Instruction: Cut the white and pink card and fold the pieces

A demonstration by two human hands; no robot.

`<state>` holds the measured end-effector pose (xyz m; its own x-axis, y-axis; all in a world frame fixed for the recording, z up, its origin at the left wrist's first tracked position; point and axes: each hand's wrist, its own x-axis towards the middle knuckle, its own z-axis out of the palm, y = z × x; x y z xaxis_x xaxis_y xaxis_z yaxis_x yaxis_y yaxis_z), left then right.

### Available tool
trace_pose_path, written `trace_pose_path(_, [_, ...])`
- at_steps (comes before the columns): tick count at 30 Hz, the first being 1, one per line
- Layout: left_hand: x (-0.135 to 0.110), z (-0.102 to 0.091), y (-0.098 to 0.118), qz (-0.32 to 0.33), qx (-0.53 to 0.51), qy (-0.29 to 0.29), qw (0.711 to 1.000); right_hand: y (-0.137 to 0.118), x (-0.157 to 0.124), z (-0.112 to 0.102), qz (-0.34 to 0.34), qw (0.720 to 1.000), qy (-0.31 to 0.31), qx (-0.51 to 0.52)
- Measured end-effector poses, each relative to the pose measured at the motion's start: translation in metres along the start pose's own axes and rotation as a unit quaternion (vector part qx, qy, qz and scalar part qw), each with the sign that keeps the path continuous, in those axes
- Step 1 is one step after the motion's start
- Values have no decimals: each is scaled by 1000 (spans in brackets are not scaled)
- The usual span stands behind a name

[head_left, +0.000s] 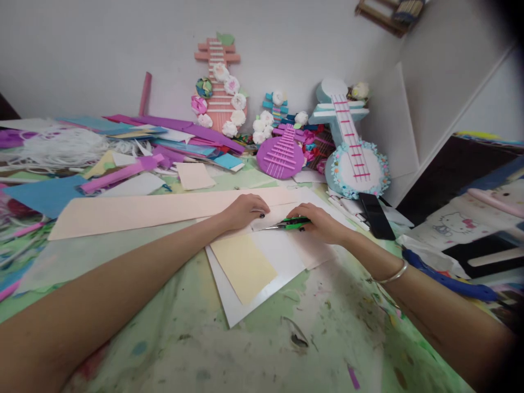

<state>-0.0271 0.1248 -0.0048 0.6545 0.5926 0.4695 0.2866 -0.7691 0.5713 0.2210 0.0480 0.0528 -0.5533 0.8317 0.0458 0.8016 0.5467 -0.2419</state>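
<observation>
- And over at the far right, here's the one sign to catch: a Hello Kitty-style cat figure [447, 225] with a red bow [468, 223], printed on a pale sheet-like piece [428, 236]!
- Just above it, part of what looks like another printed face [510, 192], cut by the frame's edge.
- Lettering? On the green-and-black cutting tool [295, 222], too small to tell; no words or numbers readable anywhere.

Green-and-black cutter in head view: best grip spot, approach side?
Grip its handle, coming from the right, where the right hand holds it. The thin metal blade points left, toward the left hand on the cream paper, so the handle end looks like the safer side.
</observation>
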Motion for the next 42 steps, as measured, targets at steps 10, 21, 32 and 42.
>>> trace_pose_path(10, [0, 0, 1, -4, -4, 2, 1000, 12, -5, 3, -7, 1000, 8, 12])
trace_pose_path(21, [0, 0, 1, -4, -11, 3, 1000, 3, 1, 4, -5, 1000, 4, 18])
trace_pose_path(32, [0, 0, 1, -6, -17, 5, 1000, 6, -4, 5, -3, 1000, 10, 18])
trace_pose_path(42, [0, 0, 3, -26, -54, 11, 998, -4, -10, -1, 5, 1000, -4, 12])
